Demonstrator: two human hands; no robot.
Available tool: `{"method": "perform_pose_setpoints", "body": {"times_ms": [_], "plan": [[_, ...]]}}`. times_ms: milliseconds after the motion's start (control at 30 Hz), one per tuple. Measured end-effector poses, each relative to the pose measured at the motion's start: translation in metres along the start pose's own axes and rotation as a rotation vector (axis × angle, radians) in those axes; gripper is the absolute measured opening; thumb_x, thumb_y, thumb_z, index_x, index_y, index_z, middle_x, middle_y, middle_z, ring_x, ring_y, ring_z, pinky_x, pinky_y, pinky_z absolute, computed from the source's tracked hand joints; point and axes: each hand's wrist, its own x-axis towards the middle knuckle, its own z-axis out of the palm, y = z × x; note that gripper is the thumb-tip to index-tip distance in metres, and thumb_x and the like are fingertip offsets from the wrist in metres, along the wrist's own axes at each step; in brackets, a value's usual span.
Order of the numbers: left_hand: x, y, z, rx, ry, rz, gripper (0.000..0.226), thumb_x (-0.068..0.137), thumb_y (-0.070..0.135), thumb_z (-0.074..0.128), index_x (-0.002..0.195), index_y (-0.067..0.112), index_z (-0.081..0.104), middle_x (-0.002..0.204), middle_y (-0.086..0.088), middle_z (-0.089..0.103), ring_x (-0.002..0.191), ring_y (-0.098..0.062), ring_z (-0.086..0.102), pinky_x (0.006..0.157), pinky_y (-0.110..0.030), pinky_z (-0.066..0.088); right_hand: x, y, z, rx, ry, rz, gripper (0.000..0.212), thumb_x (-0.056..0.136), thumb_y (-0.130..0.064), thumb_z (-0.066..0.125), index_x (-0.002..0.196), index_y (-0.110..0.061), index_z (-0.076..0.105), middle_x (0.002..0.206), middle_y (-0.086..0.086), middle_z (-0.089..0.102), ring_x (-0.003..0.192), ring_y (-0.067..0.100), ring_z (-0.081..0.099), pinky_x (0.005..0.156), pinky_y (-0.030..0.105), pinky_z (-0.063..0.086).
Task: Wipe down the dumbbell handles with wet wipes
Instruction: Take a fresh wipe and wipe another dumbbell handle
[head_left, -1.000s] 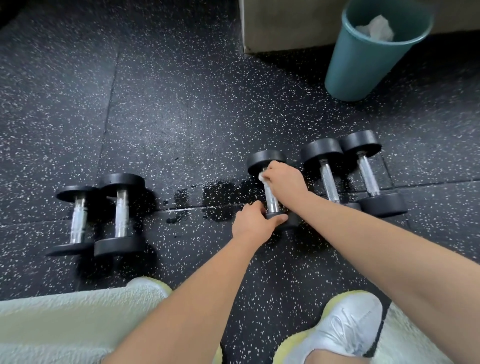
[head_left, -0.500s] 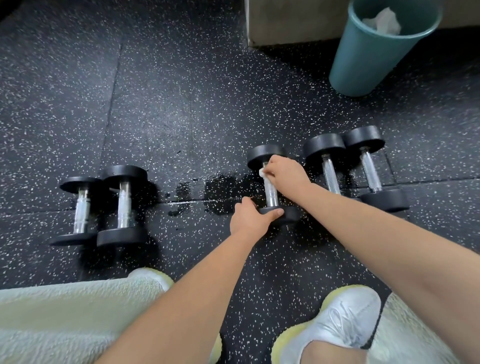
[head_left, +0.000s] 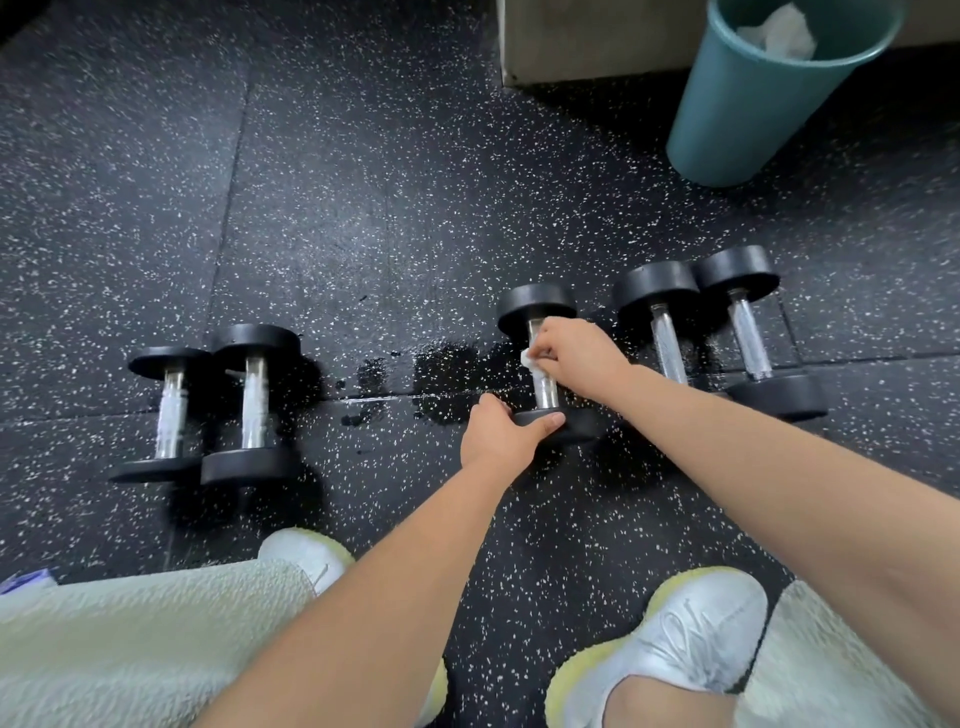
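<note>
No writing is coming through legibly anywhere. The black ends of the middle dumbbell (head_left: 546, 391) are showing no number or brand that can be made out. The bluish packet (head_left: 26, 578) at the lower-left edge is lying too blurred and too cropped to read.

Black white-speckled floor (head_left: 363, 182), black-ended chrome dumbbells (head_left: 545, 387), teal bin (head_left: 727, 119), white wipe (head_left: 529, 358)

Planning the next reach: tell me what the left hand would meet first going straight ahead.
The left hand grips the middle dumbbell's near head, so that head comes first; past it, probably the handle.
</note>
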Motion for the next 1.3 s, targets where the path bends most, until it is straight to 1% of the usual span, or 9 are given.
{"method": "perform_pose_setpoints", "body": {"times_ms": [100,233,400,467,633,767,867,1067,1300], "plan": [[0.001,0.0,-0.004,0.039,-0.009,0.019,0.068,0.076,0.069,0.078,0.109,0.018,0.049,0.108,0.002,0.06,0.096,-0.021,0.061,0.075,-0.037,0.047,-0.011,-0.003,0.007,0.027,-0.069,0.003,0.013,0.09,-0.026,0.069,0.097,-0.025,0.08,0.095,-0.008,0.067,0.086,0.019,0.067,0.074,0.032,0.051],[0.0,0.0,-0.007,0.038,-0.037,0.018,0.062,0.079,0.065,0.078,0.108,0.019,0.049,0.103,0.003,0.061,0.093,-0.02,0.06,0.07,-0.035,0.042,-0.016,0.003,0.001,0.057,-0.256,-0.074,0.008,0.088,-0.026,0.075,0.094,-0.027,0.08,0.081,-0.018,0.062,0.078,0.004,0.061,0.063,0.012,0.034],[0.003,0.002,-0.007,0.062,-0.042,0.01,0.068,0.08,0.066,0.077,0.118,0.015,0.051,0.116,-0.001,0.058,0.1,-0.023,0.061,0.075,-0.036,0.044,0.01,0.005,-0.005,0.041,-0.038,-0.005,0.011,0.089,-0.03,0.072,0.095,-0.026,0.08,0.095,-0.01,0.067,0.089,0.017,0.065,0.076,0.031,0.049],[0.004,0.001,-0.007,0.069,-0.036,0.004,0.069,0.08,0.066,0.077,0.119,0.016,0.051,0.12,-0.002,0.054,0.101,-0.024,0.06,0.077,-0.035,0.045,0.005,0.003,-0.002,0.062,-0.04,0.005,0.011,0.089,-0.028,0.072,0.094,-0.026,0.081,0.097,-0.008,0.069,0.087,0.016,0.066,0.075,0.03,0.047],[0.006,-0.002,-0.011,0.069,-0.04,0.005,0.067,0.079,0.065,0.078,0.117,0.018,0.05,0.118,-0.001,0.058,0.099,-0.022,0.06,0.075,-0.034,0.044,-0.015,0.001,0.002,0.026,-0.295,-0.129,0.011,0.089,-0.024,0.073,0.096,-0.028,0.08,0.085,-0.014,0.066,0.08,0.01,0.063,0.07,0.023,0.039],[0.004,-0.002,-0.011,0.075,-0.037,0.019,0.062,0.082,0.063,0.077,0.117,0.02,0.05,0.119,0.0,0.058,0.1,-0.021,0.06,0.077,-0.035,0.044,0.002,0.002,-0.001,0.019,-0.143,-0.105,0.01,0.09,-0.028,0.072,0.097,-0.029,0.08,0.097,-0.011,0.067,0.087,0.015,0.064,0.077,0.035,0.053],[0.004,-0.005,-0.012,0.079,-0.029,0.049,0.055,0.084,0.062,0.075,0.115,0.022,0.052,0.118,0.002,0.06,0.098,-0.019,0.06,0.078,-0.035,0.045,0.003,-0.001,0.003,0.034,-0.034,-0.034,0.011,0.09,-0.031,0.07,0.093,-0.027,0.08,0.099,-0.008,0.067,0.089,0.021,0.065,0.077,0.037,0.053],[0.007,-0.01,-0.02,0.067,-0.039,0.034,0.049,0.087,0.056,0.076,0.113,0.02,0.058,0.104,0.007,0.061,0.092,-0.017,0.059,0.077,-0.033,0.046,-0.016,0.007,0.01,0.082,-0.256,-0.096,0.014,0.087,-0.021,0.074,0.094,-0.031,0.08,0.091,-0.011,0.072,0.085,0.01,0.066,0.078,0.032,0.054],[0.001,-0.007,-0.024,0.082,-0.058,-0.001,0.051,0.09,0.059,0.071,0.12,0.02,0.057,0.106,0.007,0.061,0.093,-0.016,0.059,0.075,-0.033,0.044,0.004,0.006,-0.003,0.133,-0.035,0.001,0.009,0.088,-0.03,0.074,0.096,-0.03,0.079,0.095,-0.01,0.069,0.088,0.017,0.065,0.081,0.036,0.053]]}}
